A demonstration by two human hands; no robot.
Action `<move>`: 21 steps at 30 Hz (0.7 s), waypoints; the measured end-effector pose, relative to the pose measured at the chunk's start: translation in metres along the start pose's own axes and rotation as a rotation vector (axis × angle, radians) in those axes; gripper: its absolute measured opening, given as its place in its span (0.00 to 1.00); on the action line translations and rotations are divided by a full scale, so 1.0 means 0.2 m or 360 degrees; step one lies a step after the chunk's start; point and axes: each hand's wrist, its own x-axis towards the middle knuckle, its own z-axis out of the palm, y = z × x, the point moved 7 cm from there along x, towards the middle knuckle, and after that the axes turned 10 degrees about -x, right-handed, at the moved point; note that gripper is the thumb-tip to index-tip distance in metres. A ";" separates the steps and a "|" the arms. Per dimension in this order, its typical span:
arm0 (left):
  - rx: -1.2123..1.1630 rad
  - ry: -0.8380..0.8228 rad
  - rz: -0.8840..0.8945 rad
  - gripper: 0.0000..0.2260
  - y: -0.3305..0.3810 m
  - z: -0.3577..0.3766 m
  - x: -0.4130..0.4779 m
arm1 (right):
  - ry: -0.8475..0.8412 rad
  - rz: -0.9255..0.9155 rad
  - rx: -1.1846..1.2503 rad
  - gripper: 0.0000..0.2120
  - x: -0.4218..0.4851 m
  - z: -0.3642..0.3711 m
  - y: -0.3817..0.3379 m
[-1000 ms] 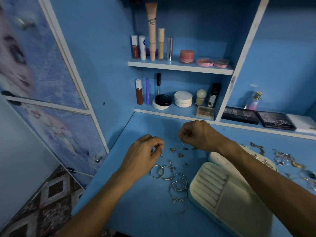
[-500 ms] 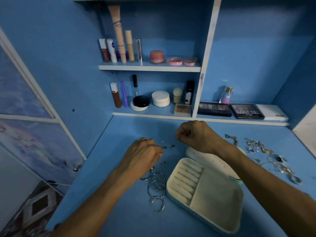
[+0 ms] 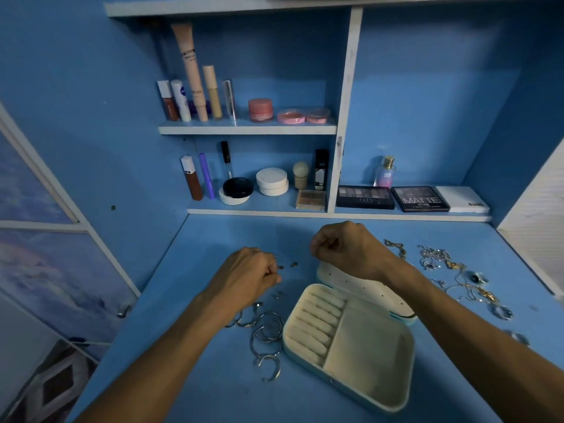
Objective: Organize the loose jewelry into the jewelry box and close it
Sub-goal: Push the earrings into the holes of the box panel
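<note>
On the blue desk (image 3: 229,398) the jewelry box (image 3: 366,346) is laid open, its lid (image 3: 363,293) folded back behind the tray. Both compartments are seen bare: nothing is set in the ring rolls or the plain section. The task is judged barely begun, with nothing stowed and the lid not yet closed.

Left of the box, silver hoops (image 3: 265,334) are heaped, touching one another, just beside the tray's edge. Behind-left of the box, a few small studs (image 3: 288,265) are scattered. Right of the box, a tangle of chains and rings (image 3: 457,276) is spread out, apart from the lid. All three lots are judged left to sort.

The left hand (image 3: 247,276) is held left of the box by the studs, fingers curled in; whether a tiny piece is pinched cannot be told. The right hand (image 3: 345,251) is held over the lid's far end, clenched thumb to fingers; contents cannot be told either.

Behind the box, white-edged shelves (image 3: 247,129) in a blue alcove are stocked with tubes, jars and compacts. Behind-right, palettes (image 3: 364,197) and a perfume bottle (image 3: 386,172) are set. Far left of the box, a printed panel (image 3: 45,270) is seen.
</note>
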 end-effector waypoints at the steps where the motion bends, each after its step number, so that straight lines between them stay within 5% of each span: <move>1: 0.0015 -0.0005 0.0010 0.06 0.00 0.00 0.00 | -0.0002 0.0002 0.0004 0.05 0.00 0.00 0.00; 4: -0.0092 0.0070 -0.0015 0.04 -0.02 -0.02 -0.01 | 0.0019 0.0012 0.0016 0.06 -0.01 -0.01 0.01; 12: -0.1507 0.0156 -0.0346 0.06 0.00 -0.07 -0.04 | 0.0079 0.0067 0.0178 0.07 -0.06 -0.06 0.04; 21: -0.1755 -0.0025 -0.0281 0.05 0.22 0.03 0.00 | 0.0106 0.0182 0.0235 0.06 -0.19 -0.17 0.16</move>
